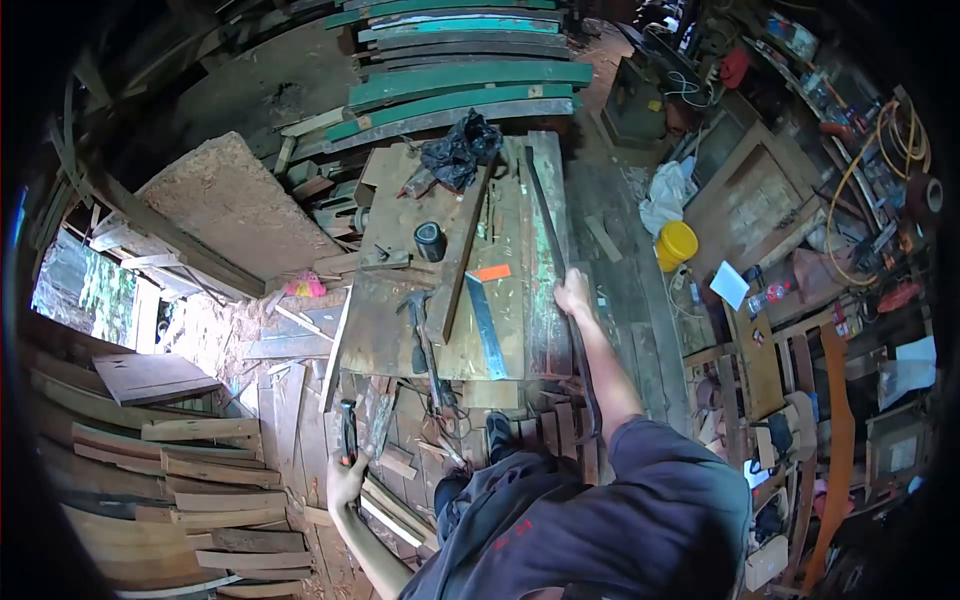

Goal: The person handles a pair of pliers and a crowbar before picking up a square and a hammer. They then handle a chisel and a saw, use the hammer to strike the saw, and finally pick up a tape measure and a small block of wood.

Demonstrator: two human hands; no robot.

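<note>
My right hand (573,294) is closed around a long dark strip (545,215) that runs along the right side of the workbench (390,340). My left hand (346,478), low on the left beyond the bench's near edge, grips a dark tool (349,432) held upright; its exact kind is hard to make out. On the bench lie a try square with an orange handle (492,272) and a metal blade (485,325), a hammer (425,335), a dark wooden bar (466,260), a dark can (430,242) and a black plastic bag (462,150).
Green boards (470,82) are stacked behind the bench. A yellow bucket (677,243) and a white bag (668,193) stand to the right. Wooden planks (220,493) are piled at the left. A large rough board (230,205) leans at the back left.
</note>
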